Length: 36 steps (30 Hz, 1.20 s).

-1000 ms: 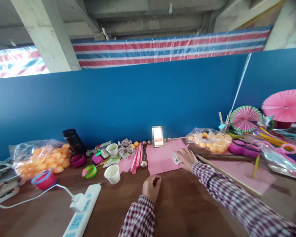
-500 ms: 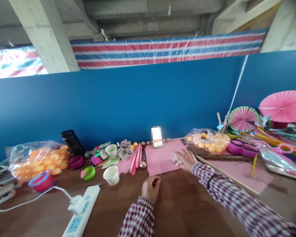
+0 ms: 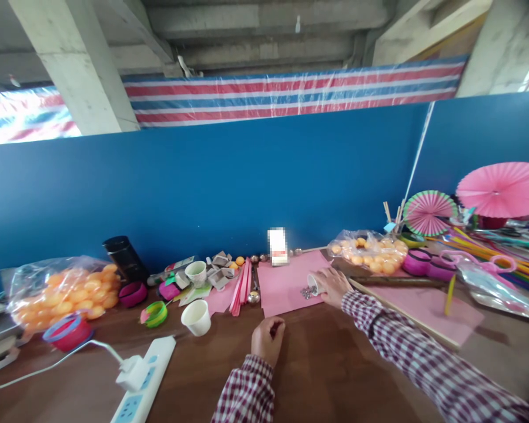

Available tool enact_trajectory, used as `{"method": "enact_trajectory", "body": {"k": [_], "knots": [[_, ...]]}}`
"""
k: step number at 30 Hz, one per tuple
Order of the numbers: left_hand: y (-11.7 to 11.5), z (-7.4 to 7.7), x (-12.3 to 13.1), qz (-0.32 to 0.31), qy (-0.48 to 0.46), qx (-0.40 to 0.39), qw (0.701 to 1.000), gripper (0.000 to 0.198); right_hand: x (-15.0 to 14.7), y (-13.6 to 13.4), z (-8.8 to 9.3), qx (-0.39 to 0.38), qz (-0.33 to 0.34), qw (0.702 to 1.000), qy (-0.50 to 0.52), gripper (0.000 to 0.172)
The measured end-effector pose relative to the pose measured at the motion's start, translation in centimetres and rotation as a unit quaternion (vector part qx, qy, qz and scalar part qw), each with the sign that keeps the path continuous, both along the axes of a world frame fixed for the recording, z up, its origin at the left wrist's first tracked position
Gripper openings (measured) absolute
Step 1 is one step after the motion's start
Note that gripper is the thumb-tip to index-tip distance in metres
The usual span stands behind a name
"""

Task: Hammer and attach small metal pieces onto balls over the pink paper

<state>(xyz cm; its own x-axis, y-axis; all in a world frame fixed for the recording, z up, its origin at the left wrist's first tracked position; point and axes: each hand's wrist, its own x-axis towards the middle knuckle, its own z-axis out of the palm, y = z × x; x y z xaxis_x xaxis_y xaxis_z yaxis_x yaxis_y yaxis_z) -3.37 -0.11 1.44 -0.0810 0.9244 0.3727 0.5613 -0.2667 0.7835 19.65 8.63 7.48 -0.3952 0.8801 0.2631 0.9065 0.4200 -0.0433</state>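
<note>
My right hand [image 3: 332,286] is closed round a small white paper cup [image 3: 314,284] tipped on its side over a pink paper sheet [image 3: 286,281]. Small dark metal bits [image 3: 306,292] lie spilled at the cup's mouth on the sheet. My left hand [image 3: 268,339] rests on the brown table [image 3: 335,364] in a loose fist, just in front of the pink sheet; I cannot make out anything in it. Both sleeves are red and white check.
Two upright white paper cups [image 3: 196,317] [image 3: 196,272] stand to the left. Bags of orange balls [image 3: 57,291] [image 3: 370,250] sit at left and right. A white power strip [image 3: 143,385] lies front left. Pink paper fans [image 3: 502,188], coloured straws and a long wooden stick [image 3: 401,311] fill the right.
The cup in my right hand has tipped further and small dark bits have spilled out onto the pink sheet. My left hand has stayed put.
</note>
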Motion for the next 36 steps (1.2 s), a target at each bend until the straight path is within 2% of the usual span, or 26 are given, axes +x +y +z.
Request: {"method": "enact_trajectory", "body": {"k": [5,16,22,27,31,33,36], "knots": [[0.3,-0.6,0.1,0.004,-0.002,0.003,1.0,0.02,0.3,-0.1,0.2,0.01,-0.009,1.0,0.017,0.066],[0.4,-0.9,0.0,0.004,-0.01,0.007,1.0,0.022,0.9,-0.5,0.2,-0.002,-0.012,1.0,0.017,0.066],[0.2,-0.4,-0.1,-0.002,-0.009,0.008,1.0,0.023,1.2,-0.3,-0.1,0.003,-0.007,0.992,0.124,0.06],[0.1,0.0,-0.1,-0.017,0.0,-0.007,1.0,0.024,1.6,-0.7,0.4,0.027,0.082,0.966,0.245,0.056],[0.1,-0.1,-0.1,-0.014,0.006,-0.009,1.0,0.024,1.6,-1.5,0.7,0.044,0.124,0.95,0.282,0.054],[0.1,-0.2,-0.1,-0.017,0.01,-0.013,1.0,0.025,1.8,-1.8,0.7,0.052,0.123,0.949,0.287,0.052],[0.1,-0.1,-0.2,-0.018,0.016,-0.016,1.0,0.026,2.7,-1.4,0.6,0.07,0.081,0.943,0.315,0.053]]}}
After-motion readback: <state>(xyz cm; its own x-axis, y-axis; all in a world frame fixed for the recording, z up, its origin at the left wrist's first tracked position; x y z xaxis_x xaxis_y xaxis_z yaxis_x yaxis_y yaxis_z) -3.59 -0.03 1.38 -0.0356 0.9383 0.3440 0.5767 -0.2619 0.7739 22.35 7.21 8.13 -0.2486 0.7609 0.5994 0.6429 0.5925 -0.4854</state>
